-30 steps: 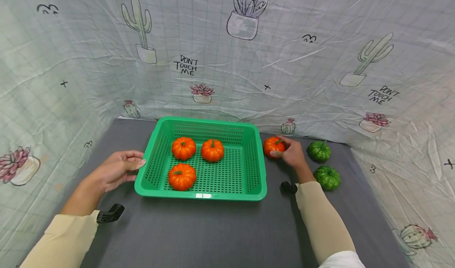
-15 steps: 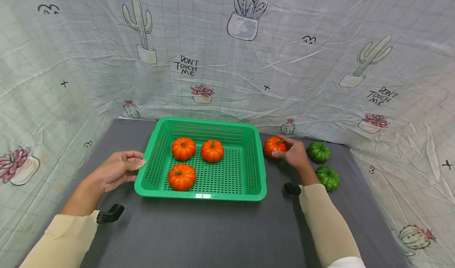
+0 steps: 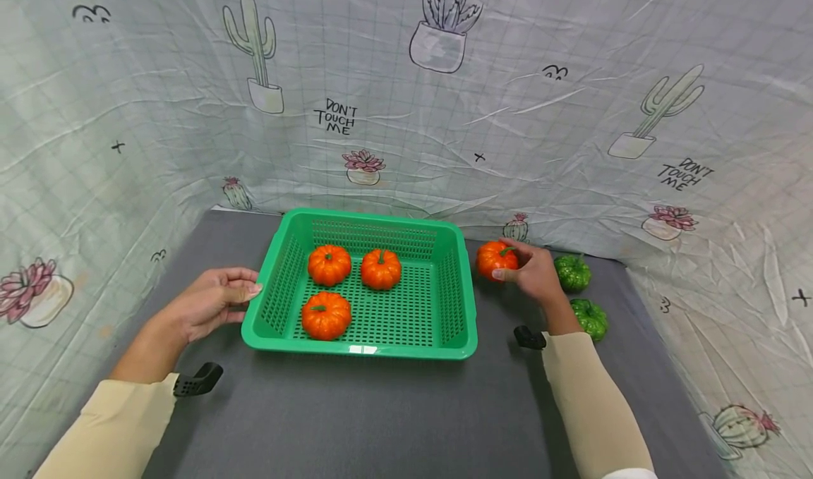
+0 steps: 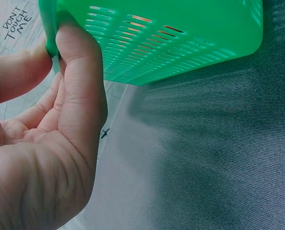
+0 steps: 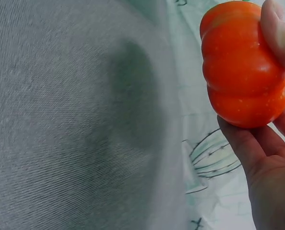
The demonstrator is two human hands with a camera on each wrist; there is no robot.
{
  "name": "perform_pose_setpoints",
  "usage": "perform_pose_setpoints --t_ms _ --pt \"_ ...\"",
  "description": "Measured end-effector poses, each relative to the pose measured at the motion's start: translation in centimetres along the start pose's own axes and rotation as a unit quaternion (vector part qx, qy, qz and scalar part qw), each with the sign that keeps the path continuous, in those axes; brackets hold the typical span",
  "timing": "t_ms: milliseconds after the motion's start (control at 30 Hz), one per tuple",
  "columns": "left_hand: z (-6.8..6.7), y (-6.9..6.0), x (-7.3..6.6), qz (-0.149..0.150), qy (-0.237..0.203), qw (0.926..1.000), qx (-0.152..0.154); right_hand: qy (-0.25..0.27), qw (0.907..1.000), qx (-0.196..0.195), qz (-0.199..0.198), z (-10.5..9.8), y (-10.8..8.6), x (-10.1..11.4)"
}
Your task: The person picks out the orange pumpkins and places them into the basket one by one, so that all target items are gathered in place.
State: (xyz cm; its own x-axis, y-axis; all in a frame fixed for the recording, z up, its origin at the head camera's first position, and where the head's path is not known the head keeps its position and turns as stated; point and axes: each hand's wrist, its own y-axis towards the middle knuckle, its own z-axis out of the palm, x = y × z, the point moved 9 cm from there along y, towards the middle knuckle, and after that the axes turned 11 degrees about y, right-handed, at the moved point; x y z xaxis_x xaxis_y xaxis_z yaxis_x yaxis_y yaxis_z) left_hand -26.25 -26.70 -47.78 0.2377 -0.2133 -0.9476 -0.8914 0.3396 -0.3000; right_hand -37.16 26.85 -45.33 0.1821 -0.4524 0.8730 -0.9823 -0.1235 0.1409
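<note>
My left hand [image 3: 216,302] pinches the left rim of a green plastic basket [image 3: 362,350] between thumb and fingers; the left wrist view shows this grip on the rim up close. Three small orange pumpkins lie in the basket: one at back left [image 3: 329,265], one at back middle [image 3: 380,269] and one at front left [image 3: 326,316]. To the right of the basket, my right hand [image 3: 533,274] holds another orange pumpkin [image 3: 495,260] by its sides. In the right wrist view that pumpkin [image 5: 243,67] is off the table, apart from its shadow.
Two green pumpkins, one farther back [image 3: 573,273] and one nearer [image 3: 591,319], sit right of my right hand, partly hidden by the hand and arm. A dark grey cloth [image 3: 356,415] covers the table. Printed fabric [image 3: 394,126] hangs behind and at both sides.
My right hand has moved slightly right and up with the orange pumpkin, away from the basket. My left hand and the basket stay about where they were.
</note>
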Motion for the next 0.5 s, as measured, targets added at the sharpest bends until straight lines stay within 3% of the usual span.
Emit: perform_pose_setpoints --t_ms 500 --pt "0.0 0.1 0.0 0.000 0.000 1.0000 -0.001 0.055 0.9975 0.024 -0.037 0.1 -0.7 3.2"
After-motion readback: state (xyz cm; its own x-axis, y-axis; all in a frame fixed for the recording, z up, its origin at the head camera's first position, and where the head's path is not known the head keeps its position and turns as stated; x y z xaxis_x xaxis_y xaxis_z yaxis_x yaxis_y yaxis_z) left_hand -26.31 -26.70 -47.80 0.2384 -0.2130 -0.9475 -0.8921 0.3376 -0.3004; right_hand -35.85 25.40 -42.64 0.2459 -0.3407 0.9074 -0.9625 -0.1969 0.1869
